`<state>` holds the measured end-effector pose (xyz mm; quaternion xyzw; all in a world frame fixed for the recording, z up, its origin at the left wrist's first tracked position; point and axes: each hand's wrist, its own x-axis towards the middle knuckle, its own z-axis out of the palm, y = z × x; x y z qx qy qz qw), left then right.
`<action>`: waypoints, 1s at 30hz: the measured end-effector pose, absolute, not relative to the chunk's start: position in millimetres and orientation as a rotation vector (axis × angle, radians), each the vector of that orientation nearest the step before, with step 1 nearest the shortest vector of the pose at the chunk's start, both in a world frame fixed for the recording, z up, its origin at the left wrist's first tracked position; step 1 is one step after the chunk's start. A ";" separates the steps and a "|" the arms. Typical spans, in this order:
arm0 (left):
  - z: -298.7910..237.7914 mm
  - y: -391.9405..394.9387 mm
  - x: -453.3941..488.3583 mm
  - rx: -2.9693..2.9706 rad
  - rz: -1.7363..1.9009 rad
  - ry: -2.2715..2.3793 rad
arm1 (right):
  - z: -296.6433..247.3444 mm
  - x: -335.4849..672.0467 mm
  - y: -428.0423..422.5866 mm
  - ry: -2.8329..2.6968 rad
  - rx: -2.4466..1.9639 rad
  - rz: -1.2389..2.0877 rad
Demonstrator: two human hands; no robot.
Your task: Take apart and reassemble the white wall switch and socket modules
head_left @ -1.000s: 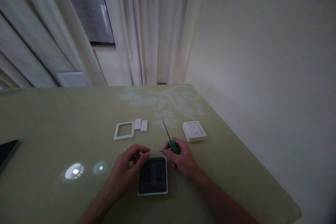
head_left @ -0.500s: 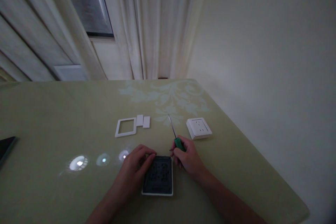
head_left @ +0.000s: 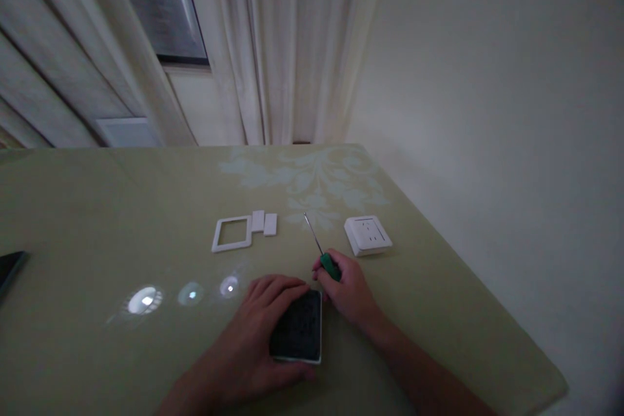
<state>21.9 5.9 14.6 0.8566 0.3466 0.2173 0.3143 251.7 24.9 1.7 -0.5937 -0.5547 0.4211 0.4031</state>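
Observation:
My left hand (head_left: pixel 263 331) spans a black square panel with a thin white rim (head_left: pixel 301 331), which looks like the back of a socket or switch plate. Its fingers lie over the far edge and its thumb reaches along the near edge, so the left side is hidden. My right hand (head_left: pixel 347 286) is closed round a screwdriver's green handle (head_left: pixel 330 266), just beyond the panel's right corner. The metal shaft (head_left: pixel 313 234) points away from me, its tip clear of the panel. Near that hand sits a white wall socket (head_left: pixel 369 235), holes facing up.
A white square frame (head_left: pixel 232 247) lies beyond my left hand, beside two small white plates (head_left: pixel 264 223). At the far left is the corner of a dark object (head_left: pixel 10 270). The green table (head_left: pixel 121 208) meets a wall on the right and curtains (head_left: pixel 302 45) at the back.
My left hand has spread across the panel, its thumb moving from the upper left to the near edge. The screwdriver tip has swung slightly left, still in my right hand.

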 end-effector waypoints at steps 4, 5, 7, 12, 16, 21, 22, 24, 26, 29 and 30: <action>10.8 5.3 25.3 2.266 0.523 0.938 | 3.4 251.2 23.3 -1.498 -1.502 0.980; 9.8 5.3 26.0 2.257 0.519 0.946 | 3.4 251.2 23.1 -1.517 -1.503 0.972; 8.4 4.7 26.8 2.248 0.527 0.963 | 3.1 251.4 23.2 -1.538 -1.499 0.966; 5.2 1.8 27.7 2.251 0.584 0.979 | 5.8 251.7 23.6 -1.526 -1.450 1.011; 3.6 1.8 29.3 2.244 0.608 0.999 | 8.7 251.1 23.0 -1.530 -1.421 1.032; 3.5 1.3 31.0 2.262 0.640 0.996 | 6.3 251.8 23.6 -1.508 -1.415 1.046; 2.9 0.9 31.1 2.269 0.648 0.994 | 5.6 252.0 23.9 -1.505 -1.419 1.046; 1.2 0.2 31.2 2.279 0.671 0.987 | 4.9 252.3 24.1 -1.506 -1.423 1.039; -0.8 0.0 31.4 2.288 0.691 0.974 | 5.2 252.4 24.1 -1.507 -1.413 1.038; -2.8 0.6 31.6 2.305 0.707 0.970 | 6.3 252.3 23.8 -1.509 -1.396 1.048; -3.0 0.9 31.7 2.312 0.707 0.970 | 6.6 252.3 23.6 -1.515 -1.396 1.049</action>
